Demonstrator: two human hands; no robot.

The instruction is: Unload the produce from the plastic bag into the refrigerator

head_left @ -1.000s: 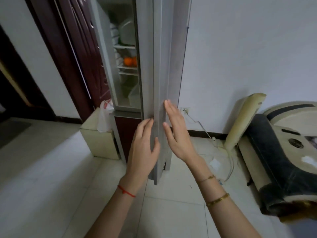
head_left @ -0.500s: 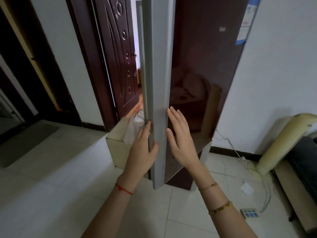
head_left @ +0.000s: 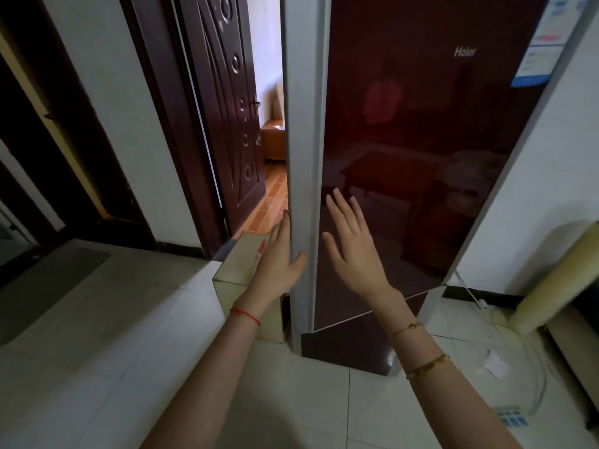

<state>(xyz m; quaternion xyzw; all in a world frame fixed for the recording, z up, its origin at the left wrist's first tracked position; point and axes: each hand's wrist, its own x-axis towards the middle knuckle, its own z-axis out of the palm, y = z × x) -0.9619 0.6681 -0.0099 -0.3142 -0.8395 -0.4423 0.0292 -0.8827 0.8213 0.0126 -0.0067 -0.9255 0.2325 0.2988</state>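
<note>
A: Nearest the camera, both forearms reach forward. The left hand (head_left: 281, 254) lies along the grey edge of the refrigerator door (head_left: 418, 163), thumb hooked onto the edge's front face, fingers flat on its far side; a light hold, not a fist. The right hand (head_left: 351, 246) is spread, fingers splayed, palm toward the dark red glass. I cannot tell whether it touches.

B: Step in hand?

A: My judgement: closing the door, near the end of the task. The door looks almost shut.

B: The plastic bag (head_left: 261, 247)?

A: Only a sliver of pale plastic with red print shows past the left hand, on the beige box (head_left: 240, 270) beside the fridge. The produce is not visible.

B: Next move?

A: Slip the left fingers clear before the seal meets, then press with the right palm. Beyond, a carved wooden door (head_left: 227, 118) stands ajar.
</note>
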